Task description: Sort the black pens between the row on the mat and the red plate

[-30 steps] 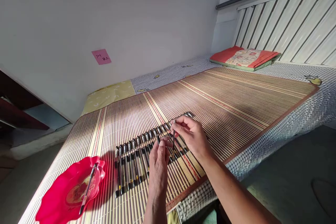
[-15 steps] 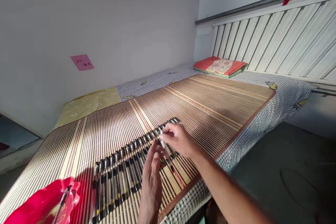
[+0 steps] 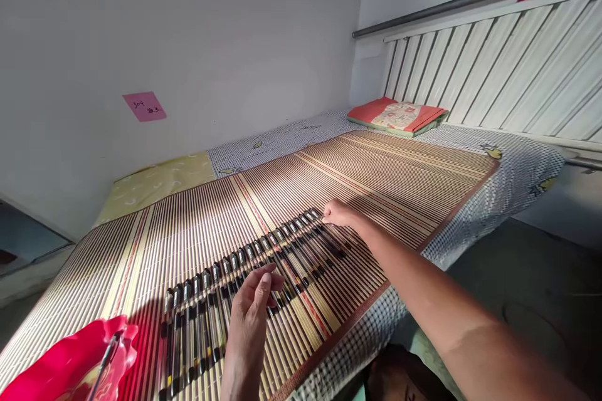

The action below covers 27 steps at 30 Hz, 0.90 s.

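Note:
A long row of black pens [image 3: 244,276] lies side by side on a striped bamboo mat [image 3: 376,182] that covers a bed. My right hand [image 3: 337,213] reaches out to the far right end of the row, fingers pinched together at the last pen there. What it pinches is hidden by the fingers. My left hand [image 3: 251,304] hovers over the middle of the row, fingers loosely bent and apart, holding nothing.
A red plastic dish [image 3: 66,363] with one pen [image 3: 101,366] in it sits at the mat's near left corner. A folded red and floral pillow [image 3: 399,117] lies at the far end. A pink note [image 3: 143,106] is stuck on the wall. The bed edge [image 3: 376,326] runs close in front.
My right hand has moved from the middle of the row, where both hands held a pen, out to the row's far right end. My left hand has let go and stays near the middle.

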Motion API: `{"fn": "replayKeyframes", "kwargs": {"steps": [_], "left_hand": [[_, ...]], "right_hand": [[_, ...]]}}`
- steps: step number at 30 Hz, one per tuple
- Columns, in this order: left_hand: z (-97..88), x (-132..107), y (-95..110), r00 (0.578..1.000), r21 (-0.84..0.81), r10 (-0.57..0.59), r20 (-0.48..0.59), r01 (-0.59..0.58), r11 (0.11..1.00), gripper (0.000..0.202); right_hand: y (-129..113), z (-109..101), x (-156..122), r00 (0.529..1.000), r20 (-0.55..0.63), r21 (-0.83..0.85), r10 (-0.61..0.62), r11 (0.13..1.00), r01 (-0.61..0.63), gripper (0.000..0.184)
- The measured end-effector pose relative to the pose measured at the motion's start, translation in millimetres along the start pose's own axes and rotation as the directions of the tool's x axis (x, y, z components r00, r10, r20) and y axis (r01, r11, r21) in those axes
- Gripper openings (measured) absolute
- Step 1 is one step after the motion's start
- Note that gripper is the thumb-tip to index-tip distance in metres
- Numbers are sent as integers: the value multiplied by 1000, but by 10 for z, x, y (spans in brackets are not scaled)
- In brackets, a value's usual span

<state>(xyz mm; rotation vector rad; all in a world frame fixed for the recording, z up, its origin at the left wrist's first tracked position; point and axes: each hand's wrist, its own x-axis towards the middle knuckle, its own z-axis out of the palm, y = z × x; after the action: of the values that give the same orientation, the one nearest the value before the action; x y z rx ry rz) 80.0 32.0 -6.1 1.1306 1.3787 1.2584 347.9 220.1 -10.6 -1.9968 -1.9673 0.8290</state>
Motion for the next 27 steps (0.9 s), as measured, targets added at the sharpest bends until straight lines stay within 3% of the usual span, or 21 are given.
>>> {"fn": "replayKeyframes", "kwargs": {"steps": [11,27], "left_hand": [[14,-10,17,999,29,23,39,-24,999,56],[10,-4,13,998,48,34,51,-37,998,56]], "right_hand": [[98,137,-2,994,-1,6,111,994,-111,16],[136,168,-50,990,-54,80,133,989,-128,18]]}}
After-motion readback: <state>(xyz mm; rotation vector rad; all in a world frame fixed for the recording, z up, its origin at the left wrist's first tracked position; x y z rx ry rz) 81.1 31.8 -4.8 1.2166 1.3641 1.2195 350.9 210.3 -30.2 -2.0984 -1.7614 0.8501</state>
